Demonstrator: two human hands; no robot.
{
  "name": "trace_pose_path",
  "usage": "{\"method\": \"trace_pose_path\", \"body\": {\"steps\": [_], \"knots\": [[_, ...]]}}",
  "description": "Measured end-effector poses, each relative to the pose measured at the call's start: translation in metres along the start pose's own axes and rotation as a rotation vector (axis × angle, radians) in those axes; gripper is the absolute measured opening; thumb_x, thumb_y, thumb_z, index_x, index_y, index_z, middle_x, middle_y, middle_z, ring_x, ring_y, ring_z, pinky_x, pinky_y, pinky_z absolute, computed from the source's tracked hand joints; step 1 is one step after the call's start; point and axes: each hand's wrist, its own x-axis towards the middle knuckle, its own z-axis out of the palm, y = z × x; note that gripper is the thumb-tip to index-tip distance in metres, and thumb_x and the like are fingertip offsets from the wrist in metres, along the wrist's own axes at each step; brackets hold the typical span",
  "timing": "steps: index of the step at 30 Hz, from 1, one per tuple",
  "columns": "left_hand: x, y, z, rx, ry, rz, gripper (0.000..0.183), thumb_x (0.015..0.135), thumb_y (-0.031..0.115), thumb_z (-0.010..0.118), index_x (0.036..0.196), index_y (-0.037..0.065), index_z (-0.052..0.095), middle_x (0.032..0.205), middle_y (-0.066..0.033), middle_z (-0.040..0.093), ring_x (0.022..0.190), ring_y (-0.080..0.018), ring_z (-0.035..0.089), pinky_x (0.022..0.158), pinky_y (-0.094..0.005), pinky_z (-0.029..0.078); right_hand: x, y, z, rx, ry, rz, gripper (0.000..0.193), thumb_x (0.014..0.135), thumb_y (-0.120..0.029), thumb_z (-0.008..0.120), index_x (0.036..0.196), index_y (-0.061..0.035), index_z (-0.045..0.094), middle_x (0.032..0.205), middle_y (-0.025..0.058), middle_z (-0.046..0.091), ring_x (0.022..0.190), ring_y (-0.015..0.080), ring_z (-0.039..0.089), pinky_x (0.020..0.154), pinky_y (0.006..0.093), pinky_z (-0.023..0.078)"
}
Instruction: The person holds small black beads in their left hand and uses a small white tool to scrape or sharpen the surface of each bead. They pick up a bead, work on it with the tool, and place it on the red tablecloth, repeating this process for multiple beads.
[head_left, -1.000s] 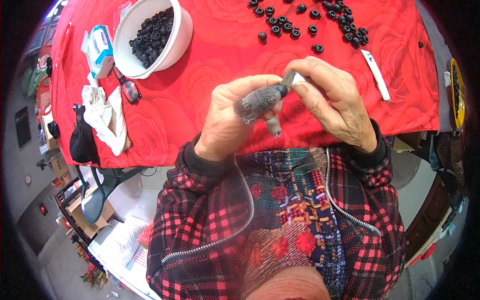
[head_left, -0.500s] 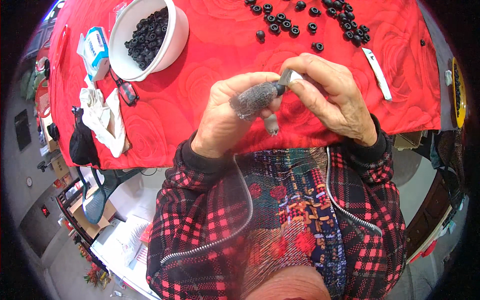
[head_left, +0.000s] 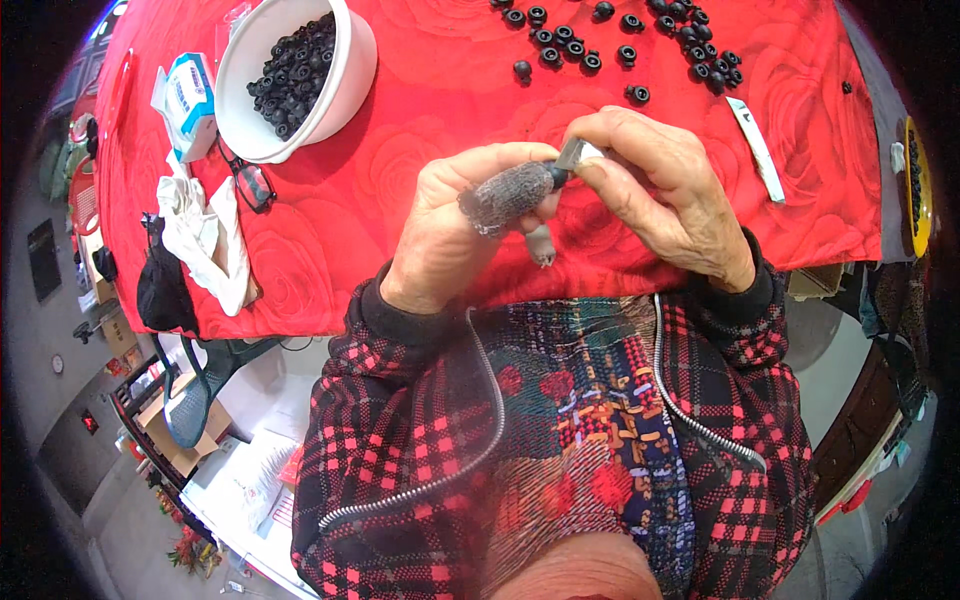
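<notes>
My left hand [head_left: 435, 230] is closed, pinching a small black rubber part [head_left: 561, 176] at its fingertips; most of that part is hidden. One of its fingers wears a grey mesh-like wrap [head_left: 508, 198], and a paler cover [head_left: 541, 246] sits on another fingertip below. In the pinch of my right hand [head_left: 665, 190] is a thin flat metal blade [head_left: 570, 153], with something white by the thumb. The blade's edge meets the black part or lies right beside it. Both hands are held over the near edge of the red tablecloth [head_left: 440, 110].
Several loose black rubber parts [head_left: 573, 48] lie at the far right. A white bowl [head_left: 350, 75] of similar parts stands far left, near a blue-white box [head_left: 190, 95], glasses [head_left: 255, 187] and white gloves [head_left: 205, 235]. A white strip [head_left: 757, 150] lies right; a yellow tray [head_left: 922, 190] is beyond.
The blade in my right hand has tipped slightly against the black part. Both hands otherwise stay almost in place.
</notes>
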Motion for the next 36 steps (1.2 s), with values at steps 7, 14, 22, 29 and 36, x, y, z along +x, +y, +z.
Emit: {"method": "trace_pose_path", "body": {"steps": [7, 14, 22, 29, 36], "knots": [[0.002, -0.001, -0.001, 0.02, 0.033, -0.007, 0.036, 0.086, 0.015, 0.06, 0.112, -0.008, 0.056, 0.086, -0.0081, 0.06, 0.066, -0.0111, 0.051, 0.054, -0.0263, 0.049, 0.0, 0.008, -0.002, 0.09, -0.082, 0.054, 0.015, 0.086, -0.005, 0.055, 0.097, 0.0049, 0.056, 0.078, 0.0121, 0.055, 0.069, 0.0231, 0.055, 0.063, 0.0307, 0.043], [0.006, -0.003, -0.003, -0.01, 0.029, -0.022, 0.033, 0.087, 0.016, 0.059, 0.111, -0.007, 0.058, 0.087, -0.0081, 0.061, 0.066, -0.0122, 0.055, 0.055, -0.0258, 0.05, 0.0, 0.014, -0.002, 0.115, -0.077, 0.063, 0.014, 0.085, -0.005, 0.055, 0.095, 0.0044, 0.056, 0.077, 0.012, 0.055, 0.068, 0.0238, 0.056, 0.062, 0.0312, 0.044], [0.016, -0.001, -0.017, -0.176, 0.068, 0.037, 0.028, 0.09, 0.013, 0.054, 0.111, -0.005, 0.057, 0.083, -0.0054, 0.06, 0.065, -0.0102, 0.056, 0.055, -0.025, 0.051, -0.009, 0.002, 0.009, 0.219, -0.158, 0.109, 0.017, 0.077, -0.006, 0.065, 0.092, -0.0003, 0.058, 0.078, 0.0102, 0.059, 0.067, 0.0207, 0.059, 0.058, 0.0315, 0.045], [0.01, -0.002, -0.007, 0.117, 0.158, 0.168, 0.023, 0.088, 0.005, 0.056, 0.11, -0.003, 0.06, 0.088, -0.0094, 0.066, 0.074, -0.0116, 0.062, 0.063, -0.025, 0.054, -0.004, -0.007, 0.01, 0.355, 0.141, 0.387, 0.02, 0.082, -0.005, 0.064, 0.101, -0.0013, 0.058, 0.077, -0.0023, 0.054, 0.067, 0.002, 0.048, 0.057, 0.0179, 0.039], [0.005, -0.007, -0.003, 0.204, 0.2, 0.234, 0.025, 0.087, 0.006, 0.059, 0.11, -0.003, 0.06, 0.09, -0.01, 0.066, 0.076, -0.0128, 0.063, 0.066, -0.0239, 0.053, -0.001, -0.016, 0.026, 0.002, 0.231, 0.071, 0.032, 0.074, 0.004, 0.061, 0.106, 0.0012, 0.057, 0.079, 0.0094, 0.06, 0.065, 0.0172, 0.058, 0.057, 0.0296, 0.047]]}}
